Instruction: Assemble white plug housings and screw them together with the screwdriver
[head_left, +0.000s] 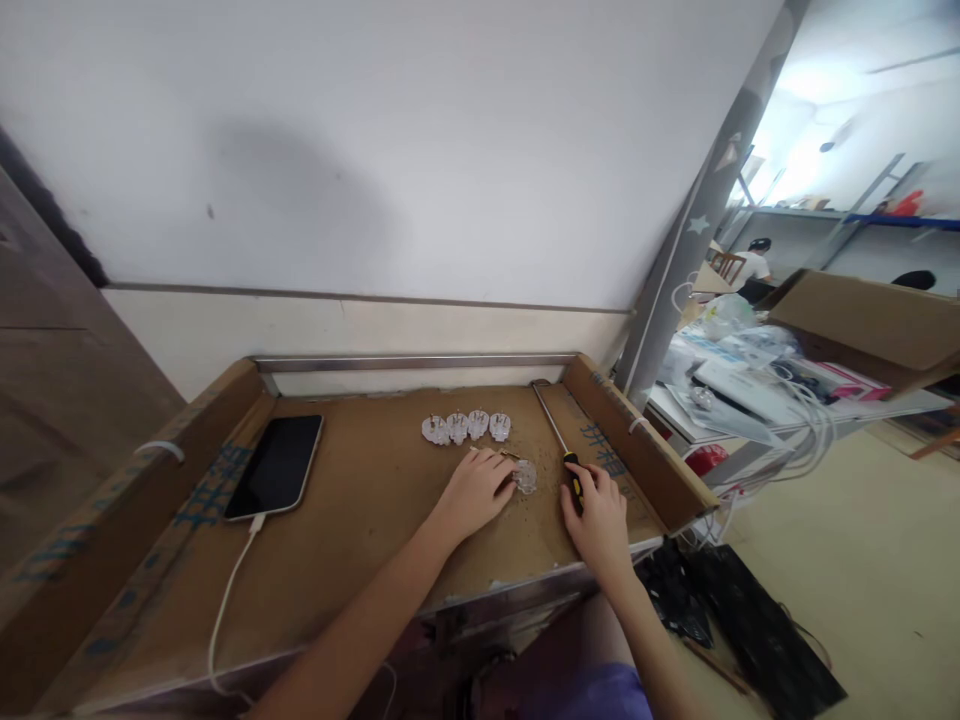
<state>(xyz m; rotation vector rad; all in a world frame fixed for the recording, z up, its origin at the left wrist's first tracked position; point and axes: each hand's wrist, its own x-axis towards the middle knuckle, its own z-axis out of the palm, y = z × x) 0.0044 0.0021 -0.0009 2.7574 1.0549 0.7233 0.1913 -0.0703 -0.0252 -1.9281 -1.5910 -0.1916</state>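
Four clear plugs are sitting toward the table's back edge, apparently done; one loose plug, probably unfinished, is lying nearer the front. Left hand is resting curled beside it, grip unclear; right hand is gripping a screwdriver near the right edge.

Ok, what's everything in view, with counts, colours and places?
Clear pieces: 5, transparent, four in a row, one nearer
Screwdriver: 1, black-yellow handle, tray's right side
Phone: 1, black screen, tray's left
Phone cable: 1, white, at phone's near end
Tray: 1, brown cardboard, under the hands
Wall: 1, white, behind tray
Side table: 1, white, right
Clutter: too jumbled to count, mixed, side table
Box: 1, brown, far right
Co-worker: at least 1, white top, background right
Left hand: 1, bare, by nearer piece
Right hand: 1, bare, on screwdriver handle
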